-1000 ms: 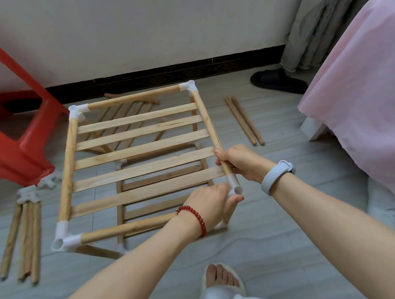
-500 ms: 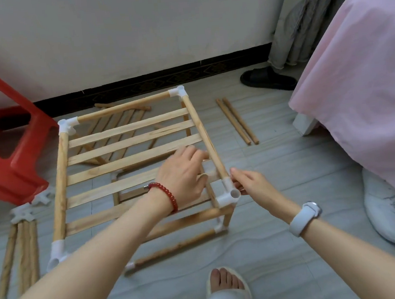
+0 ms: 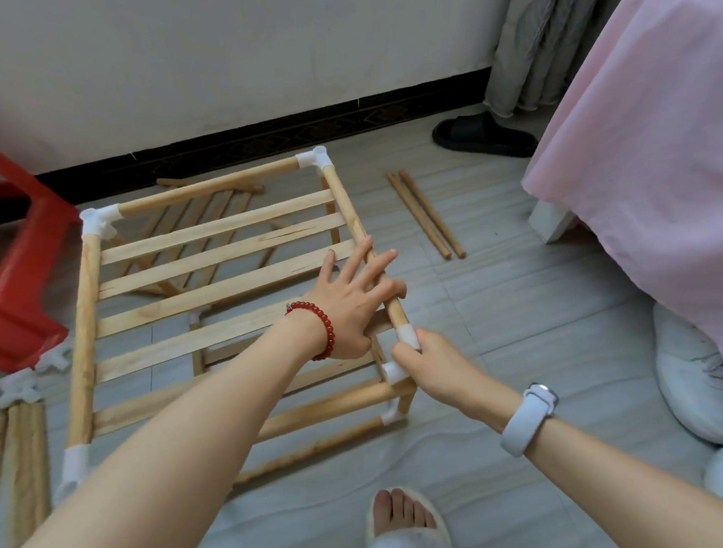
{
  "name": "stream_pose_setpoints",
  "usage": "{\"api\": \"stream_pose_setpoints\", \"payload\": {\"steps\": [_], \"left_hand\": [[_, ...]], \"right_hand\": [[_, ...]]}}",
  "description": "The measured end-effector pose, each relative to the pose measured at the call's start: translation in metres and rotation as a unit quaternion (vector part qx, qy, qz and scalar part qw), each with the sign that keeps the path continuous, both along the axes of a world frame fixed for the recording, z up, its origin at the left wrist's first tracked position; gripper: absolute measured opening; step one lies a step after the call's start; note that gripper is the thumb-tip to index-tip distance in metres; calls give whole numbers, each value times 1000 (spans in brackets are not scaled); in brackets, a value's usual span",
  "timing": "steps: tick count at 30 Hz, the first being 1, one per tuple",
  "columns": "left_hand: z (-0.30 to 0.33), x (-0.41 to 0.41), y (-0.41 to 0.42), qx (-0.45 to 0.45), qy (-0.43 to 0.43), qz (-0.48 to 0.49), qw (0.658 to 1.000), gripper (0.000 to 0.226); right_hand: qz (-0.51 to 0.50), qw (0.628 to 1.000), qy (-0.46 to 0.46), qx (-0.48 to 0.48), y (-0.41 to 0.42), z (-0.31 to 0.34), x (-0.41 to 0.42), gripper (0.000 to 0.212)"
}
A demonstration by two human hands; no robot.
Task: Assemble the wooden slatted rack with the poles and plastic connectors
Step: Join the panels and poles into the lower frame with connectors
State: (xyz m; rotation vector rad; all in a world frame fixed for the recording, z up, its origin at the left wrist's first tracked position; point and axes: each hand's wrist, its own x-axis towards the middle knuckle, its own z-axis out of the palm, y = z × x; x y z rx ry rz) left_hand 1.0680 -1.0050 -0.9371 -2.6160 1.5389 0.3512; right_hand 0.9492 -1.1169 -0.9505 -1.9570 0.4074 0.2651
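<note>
The head view is laid out, from the left, with a red plastic stool cut off by the frame edge, and below it a bundle of loose poles on the floor — about four, though their exact count is blurred. Two spare white connectors are seen at the bundle's far end. The wooden slatted rack stands on the tiled floor in the middle. Six slats are counted in its upper tier, the nearest partly hidden by the left forearm; the lower tier is seen only in part through the gaps. Three white corner connectors are plainly visible on top. The fourth, the near right connector, is pinched by the right hand and mostly covered. The left hand is laid over the rack's right pole, fingers spread, the lower ones curled round it. Two more poles lie side by side to the right — near a black slipper and a pink bedcover.
</note>
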Motion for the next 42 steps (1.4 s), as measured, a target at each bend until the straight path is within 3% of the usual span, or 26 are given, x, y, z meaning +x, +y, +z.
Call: {"api": "stream_pose_setpoints", "payload": {"steps": [3, 26, 31, 34, 38, 40, 42], "left_hand": [[-2, -1, -6, -3, 0, 11, 1000, 48], [-1, 23, -9, 21, -16, 45, 999, 45], [3, 15, -5, 0, 18, 37, 999, 59], [12, -1, 7, -76, 59, 69, 993, 61], [14, -41, 33, -272, -8, 76, 959, 18], [12, -59, 38, -226, 85, 113, 964, 23], [7, -68, 35, -94, 195, 141, 966, 33]], "right_hand": [[-4, 1000, -5, -25, 3, 1, 3, 27], [11, 998, -35, -54, -20, -8, -12, 28], [17, 999, -31, 30, -21, -12, -2, 27], [-7, 997, -51, 57, -22, -16, -6, 32], [-45, 991, -55, 117, -21, -17, -10, 35], [-47, 992, -50, 102, -19, -17, -11, 37], [-40, 996, -47, 65, -19, -15, -10, 38]]}}
